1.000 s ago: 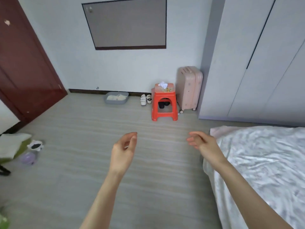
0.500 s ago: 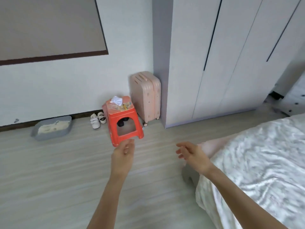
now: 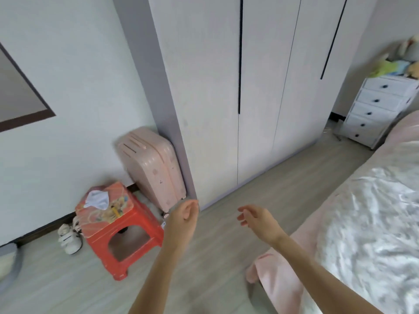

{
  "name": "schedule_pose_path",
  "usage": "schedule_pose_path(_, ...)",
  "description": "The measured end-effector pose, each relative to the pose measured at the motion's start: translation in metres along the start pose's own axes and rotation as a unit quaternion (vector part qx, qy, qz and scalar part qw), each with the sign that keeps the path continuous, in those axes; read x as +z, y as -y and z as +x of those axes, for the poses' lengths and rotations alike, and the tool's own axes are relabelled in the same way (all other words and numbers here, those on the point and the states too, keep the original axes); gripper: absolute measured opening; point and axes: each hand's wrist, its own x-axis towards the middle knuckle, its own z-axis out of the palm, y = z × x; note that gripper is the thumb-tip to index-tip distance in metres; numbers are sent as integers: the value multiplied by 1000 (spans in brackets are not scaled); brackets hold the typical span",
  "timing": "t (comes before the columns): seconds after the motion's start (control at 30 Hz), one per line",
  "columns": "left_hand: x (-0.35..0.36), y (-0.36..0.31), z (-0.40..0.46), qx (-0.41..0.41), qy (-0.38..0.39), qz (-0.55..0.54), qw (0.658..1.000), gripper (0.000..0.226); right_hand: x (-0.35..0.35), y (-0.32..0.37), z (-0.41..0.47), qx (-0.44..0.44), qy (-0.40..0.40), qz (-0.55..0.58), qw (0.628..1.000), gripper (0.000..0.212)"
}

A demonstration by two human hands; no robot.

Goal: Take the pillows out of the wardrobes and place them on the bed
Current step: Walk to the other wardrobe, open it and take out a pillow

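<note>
A tall white wardrobe [image 3: 260, 87] with dark vertical handle strips fills the upper middle; its doors are closed and no pillows show. The bed [image 3: 374, 223], with a pink sheet and a grey-white patterned cover, runs along the right side. My left hand [image 3: 182, 219] is held out in front of the wardrobe's left corner, fingers loosely curled and holding nothing. My right hand [image 3: 258, 219] hovers beside it near the bed's corner, fingers apart and empty. Both hands are short of the wardrobe doors.
A pink suitcase [image 3: 154, 166] stands against the wardrobe's left side. A red plastic stool [image 3: 118, 225] with a white cloth on top sits on the floor at left, small white shoes [image 3: 68, 239] beside it. A white chest of drawers [image 3: 381, 109] stands at far right.
The view has swung right and moved closer to the wardrobe. The stool and suitcase shifted left, and the chest of drawers came into view. Both hands stay raised and empty.
</note>
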Motion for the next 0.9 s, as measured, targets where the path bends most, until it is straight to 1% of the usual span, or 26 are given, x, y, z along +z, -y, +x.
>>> schedule_pose_path(0.07, -1, -8, 46, 8, -7, 11, 1000, 20, -4, 19, 41, -12, -3, 21, 1000, 25)
schedule_pose_path(0.17, 19, -16, 124, 8, 0, 8, 1000, 22, -25, 32, 113, -14, -36, 60, 997, 24)
schedule_pose_path(0.27, 52, -29, 194, 27, 30, 1, 999, 20, -51, 29, 179, -4, -76, 79, 994, 23)
schedule_pose_path(0.4, 118, -50, 307, 54, 88, -20, 994, 17, -100, 17, 284, 26, -117, 79, 990, 24)
schedule_pose_path(0.47, 148, -73, 368, 82, 123, -20, 989, 16, -133, 21, 336, 37, -153, 81, 984, 24)
schedule_pose_path(0.53, 188, -111, 438, 114, 151, -21, 982, 16, -179, 35, 385, 41, -193, 83, 977, 23)
schedule_pose_path(0.57, 199, -126, 457, 132, 153, -15, 979, 16, -193, 44, 396, 38, -204, 82, 975, 23)
schedule_pose_path(0.6, 224, -152, 484, 146, 169, -23, 974, 16, -222, 50, 414, 39, -230, 78, 969, 23)
schedule_pose_path(0.7, 296, -214, 534, 182, 245, -30, 952, 15, -291, 49, 446, 59, -303, 67, 949, 23)
schedule_pose_path(0.77, 353, -251, 552, 207, 295, -27, 932, 16, -336, 32, 460, 86, -350, 61, 931, 24)
schedule_pose_path(0.9, 450, -296, 570, 235, 360, -22, 903, 19, -405, -10, 479, 133, -395, 80, 905, 25)
